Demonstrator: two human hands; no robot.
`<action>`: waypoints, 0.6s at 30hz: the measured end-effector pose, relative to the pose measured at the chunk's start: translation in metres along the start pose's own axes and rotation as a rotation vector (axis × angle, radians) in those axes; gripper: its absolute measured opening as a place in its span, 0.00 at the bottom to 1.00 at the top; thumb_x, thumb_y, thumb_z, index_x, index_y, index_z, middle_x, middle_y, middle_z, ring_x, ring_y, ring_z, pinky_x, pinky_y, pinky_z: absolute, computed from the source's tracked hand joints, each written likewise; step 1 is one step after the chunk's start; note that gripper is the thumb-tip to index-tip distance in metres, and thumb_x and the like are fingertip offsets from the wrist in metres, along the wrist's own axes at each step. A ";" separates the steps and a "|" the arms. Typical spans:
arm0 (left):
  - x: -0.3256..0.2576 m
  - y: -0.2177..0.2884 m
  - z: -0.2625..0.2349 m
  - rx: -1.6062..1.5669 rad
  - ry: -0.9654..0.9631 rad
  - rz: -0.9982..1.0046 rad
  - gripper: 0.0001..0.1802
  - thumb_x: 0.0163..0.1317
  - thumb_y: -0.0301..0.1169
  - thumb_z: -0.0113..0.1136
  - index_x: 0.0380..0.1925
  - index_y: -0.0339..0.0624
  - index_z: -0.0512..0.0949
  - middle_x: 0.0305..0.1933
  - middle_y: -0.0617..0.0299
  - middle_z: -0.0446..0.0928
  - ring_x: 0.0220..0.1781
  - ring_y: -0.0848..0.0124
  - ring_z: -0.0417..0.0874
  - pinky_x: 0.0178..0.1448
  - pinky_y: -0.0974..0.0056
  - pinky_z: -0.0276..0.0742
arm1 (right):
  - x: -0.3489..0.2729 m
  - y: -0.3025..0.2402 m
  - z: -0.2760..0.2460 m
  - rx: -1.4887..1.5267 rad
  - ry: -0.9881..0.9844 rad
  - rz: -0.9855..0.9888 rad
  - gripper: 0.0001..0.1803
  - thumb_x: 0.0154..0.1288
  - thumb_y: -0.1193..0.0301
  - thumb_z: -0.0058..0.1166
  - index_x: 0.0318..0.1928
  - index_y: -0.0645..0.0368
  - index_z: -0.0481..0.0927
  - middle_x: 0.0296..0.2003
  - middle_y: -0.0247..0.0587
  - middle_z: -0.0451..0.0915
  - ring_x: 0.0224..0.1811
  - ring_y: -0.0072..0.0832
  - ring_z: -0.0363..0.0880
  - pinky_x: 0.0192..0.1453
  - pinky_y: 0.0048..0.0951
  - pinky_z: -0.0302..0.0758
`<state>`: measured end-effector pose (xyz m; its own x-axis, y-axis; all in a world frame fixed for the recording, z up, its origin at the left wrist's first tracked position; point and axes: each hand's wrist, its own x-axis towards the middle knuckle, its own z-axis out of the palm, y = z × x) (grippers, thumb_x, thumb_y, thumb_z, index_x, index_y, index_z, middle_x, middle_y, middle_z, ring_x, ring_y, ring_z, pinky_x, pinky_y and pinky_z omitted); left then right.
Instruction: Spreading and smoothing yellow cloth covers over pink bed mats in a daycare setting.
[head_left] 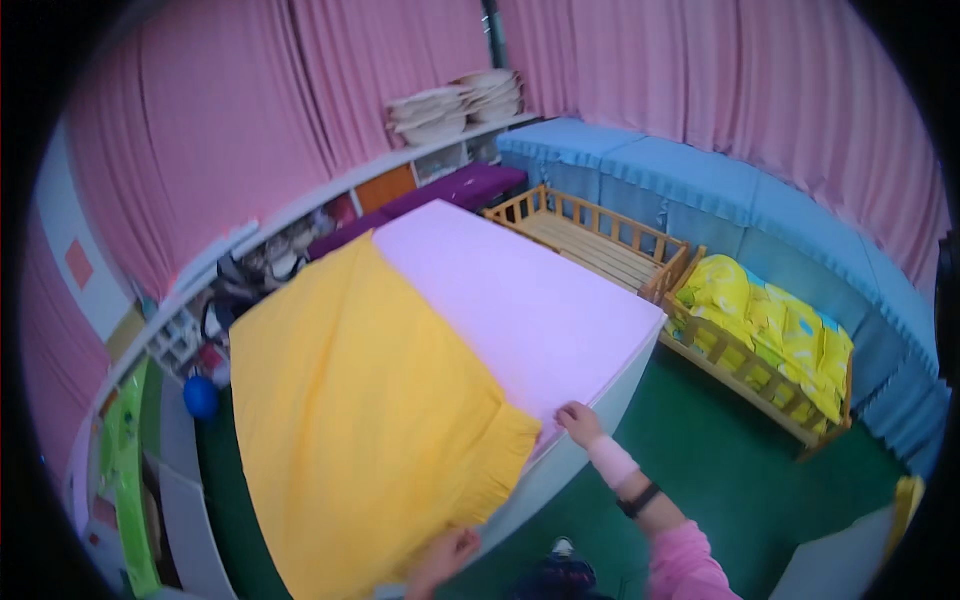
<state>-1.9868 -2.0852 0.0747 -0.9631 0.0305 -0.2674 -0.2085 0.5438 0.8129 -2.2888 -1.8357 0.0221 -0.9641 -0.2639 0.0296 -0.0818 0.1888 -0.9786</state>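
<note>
A yellow cloth [350,390] with a gathered edge lies over the left part of a large table-high block. The rest of the top shows a smooth lilac surface [520,300]. My left hand [450,557] is at the near edge of the yellow cloth, its fingers curled against the fabric and slightly blurred. By the block's right front edge, beside the cloth's gathered corner, is my right hand [580,424]. Its fingers are bent together at the lilac surface; whatever they pinch is too small to make out.
Beyond the block stands a wooden slatted child's bed [590,240]; another holds yellow patterned bedding [760,330]. Blue-draped units [700,180] line the right wall. A blue ball [201,397] and a green-edged shelf [130,480] are at left. Stacked white baskets [430,115] sit at the back.
</note>
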 end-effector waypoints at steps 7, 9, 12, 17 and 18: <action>0.118 0.057 0.029 0.280 0.563 0.234 0.23 0.45 0.36 0.65 0.41 0.40 0.72 0.42 0.53 0.72 0.46 0.57 0.72 0.49 0.58 0.68 | 0.081 -0.027 0.078 -0.195 -0.423 0.144 0.14 0.57 0.66 0.52 0.38 0.66 0.78 0.32 0.45 0.80 0.33 0.31 0.79 0.39 0.27 0.74; 0.140 0.070 0.037 0.330 0.677 0.128 0.26 0.42 0.37 0.66 0.42 0.39 0.71 0.42 0.52 0.71 0.46 0.55 0.71 0.51 0.58 0.67 | 0.102 -0.037 0.081 0.183 -0.743 0.328 0.15 0.56 0.65 0.54 0.38 0.65 0.79 0.29 0.40 0.80 0.30 0.26 0.77 0.35 0.25 0.73; 0.162 0.076 0.049 0.397 0.883 -0.074 0.32 0.40 0.38 0.68 0.45 0.37 0.68 0.42 0.50 0.70 0.47 0.53 0.70 0.50 0.57 0.67 | 0.108 -0.107 0.082 0.387 -1.053 0.220 0.08 0.60 0.68 0.53 0.30 0.60 0.74 0.20 0.28 0.70 0.19 0.13 0.66 0.21 0.17 0.63; 0.188 0.143 0.046 0.003 1.307 -0.122 0.26 0.45 0.37 0.67 0.42 0.37 0.68 0.36 0.57 0.73 0.40 0.65 0.74 0.38 0.64 0.71 | 0.089 -0.204 0.050 0.476 -1.242 -0.050 0.08 0.62 0.71 0.50 0.29 0.62 0.69 0.19 0.27 0.69 0.21 0.13 0.67 0.22 0.16 0.65; 0.208 0.175 0.046 -0.903 1.411 0.208 0.20 0.51 0.38 0.62 0.41 0.40 0.69 0.34 0.63 0.73 0.34 0.72 0.75 0.33 0.71 0.70 | 0.083 -0.200 0.046 0.481 -1.309 -0.079 0.09 0.62 0.70 0.50 0.29 0.62 0.69 0.20 0.28 0.69 0.22 0.13 0.67 0.23 0.17 0.66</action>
<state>-2.2153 -1.9451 0.1374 -0.2706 -0.9568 0.1063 0.3896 -0.0079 0.9210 -2.3412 -1.9387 0.2111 -0.0058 -0.9903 0.1387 0.2270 -0.1364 -0.9643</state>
